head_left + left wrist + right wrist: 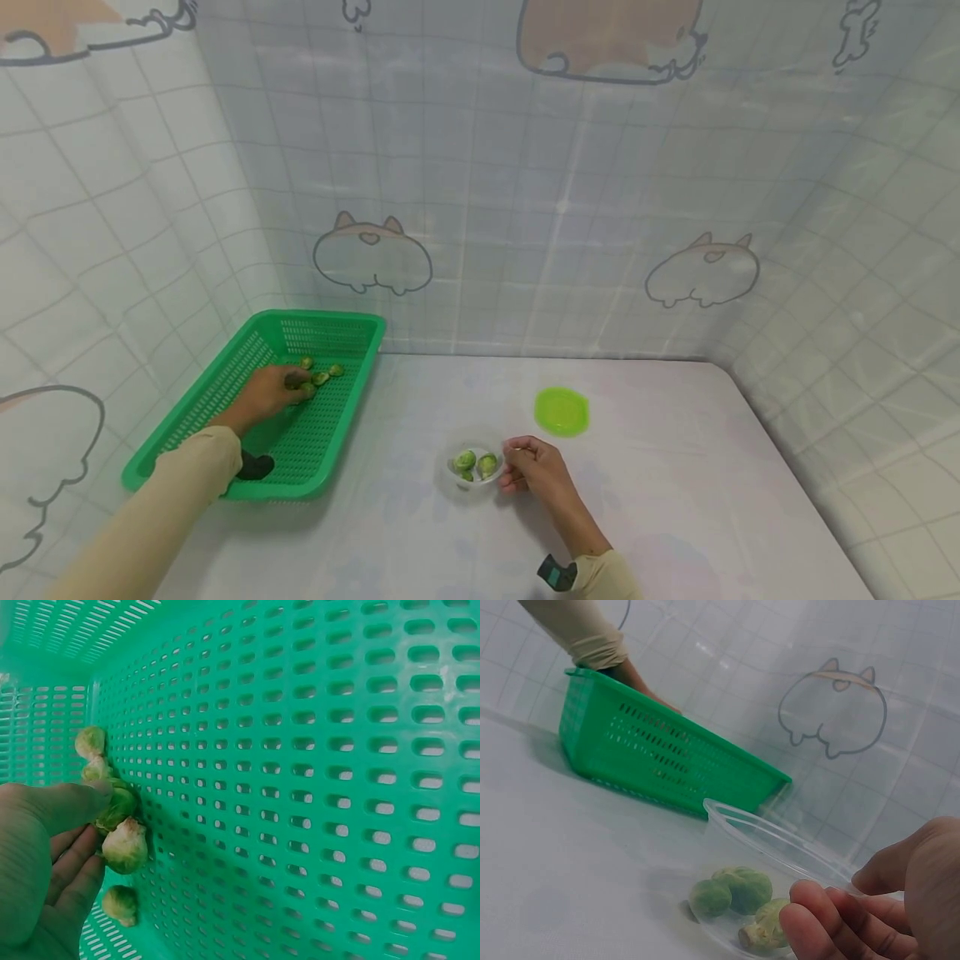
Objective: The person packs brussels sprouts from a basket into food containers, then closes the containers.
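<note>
Head view: with the left hand (266,396) inside the green basket (341,433), I should lift straight up and clear the rim, while the right hand (542,471) steadies the clear cup (453,475) on the bench (390,533). Left wrist view: the left fingers (79,870) pinch one sprout (118,810) between their tips; a paler sprout (126,846) sits just beside it. Right wrist view: the right fingers (814,915) pinch the cup's rim; sprouts (742,889) lie inside, beyond the wall.

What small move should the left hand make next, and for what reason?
Probably lift the sprout out of the basket toward the clear container: the left hand pinches it, while the right hand holds that container, where other sprouts lie.
</note>
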Action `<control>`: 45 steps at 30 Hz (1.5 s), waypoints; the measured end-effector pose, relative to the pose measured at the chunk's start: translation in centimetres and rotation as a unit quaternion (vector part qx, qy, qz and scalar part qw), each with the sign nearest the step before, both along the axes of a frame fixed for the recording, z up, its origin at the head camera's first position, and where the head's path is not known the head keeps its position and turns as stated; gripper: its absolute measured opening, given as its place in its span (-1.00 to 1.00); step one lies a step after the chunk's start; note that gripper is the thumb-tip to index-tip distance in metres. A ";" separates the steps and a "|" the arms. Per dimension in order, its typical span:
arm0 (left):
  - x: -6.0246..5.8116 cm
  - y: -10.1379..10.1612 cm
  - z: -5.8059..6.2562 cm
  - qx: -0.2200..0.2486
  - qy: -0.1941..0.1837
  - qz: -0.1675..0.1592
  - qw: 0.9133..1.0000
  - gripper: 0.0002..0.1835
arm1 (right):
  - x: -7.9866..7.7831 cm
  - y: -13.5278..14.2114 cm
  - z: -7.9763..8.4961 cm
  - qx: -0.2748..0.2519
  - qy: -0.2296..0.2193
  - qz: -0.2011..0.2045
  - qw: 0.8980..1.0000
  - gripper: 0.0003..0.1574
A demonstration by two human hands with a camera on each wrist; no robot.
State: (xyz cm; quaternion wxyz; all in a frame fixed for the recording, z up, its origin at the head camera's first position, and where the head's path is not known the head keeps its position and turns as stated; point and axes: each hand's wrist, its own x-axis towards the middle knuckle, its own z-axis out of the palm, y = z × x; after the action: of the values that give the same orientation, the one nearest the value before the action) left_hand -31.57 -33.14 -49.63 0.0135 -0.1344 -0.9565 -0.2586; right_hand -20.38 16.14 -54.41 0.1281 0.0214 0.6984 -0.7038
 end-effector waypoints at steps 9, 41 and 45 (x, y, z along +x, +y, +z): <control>-0.2 0.2 -0.2 -0.038 0.028 -0.006 0.999 -0.63 | 0.1 0.0 0.1 -0.001 0.001 -0.001 1.000 -0.49; 0.8 0.6 0.8 -0.027 0.053 -0.008 0.998 -0.68 | 0.0 0.0 0.8 0.002 -0.006 0.002 1.000 -0.51; 0.8 0.4 1.0 -0.010 0.047 -0.001 0.999 -0.65 | 0.0 0.0 0.7 0.004 -0.008 -0.001 1.000 -0.53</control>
State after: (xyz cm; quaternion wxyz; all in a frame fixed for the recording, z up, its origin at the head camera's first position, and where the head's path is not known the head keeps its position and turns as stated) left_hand -30.74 -32.71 -48.63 0.0565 -0.1474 -0.9572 -0.2427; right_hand -20.42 16.15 -53.68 0.1331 0.0278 0.7002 -0.7009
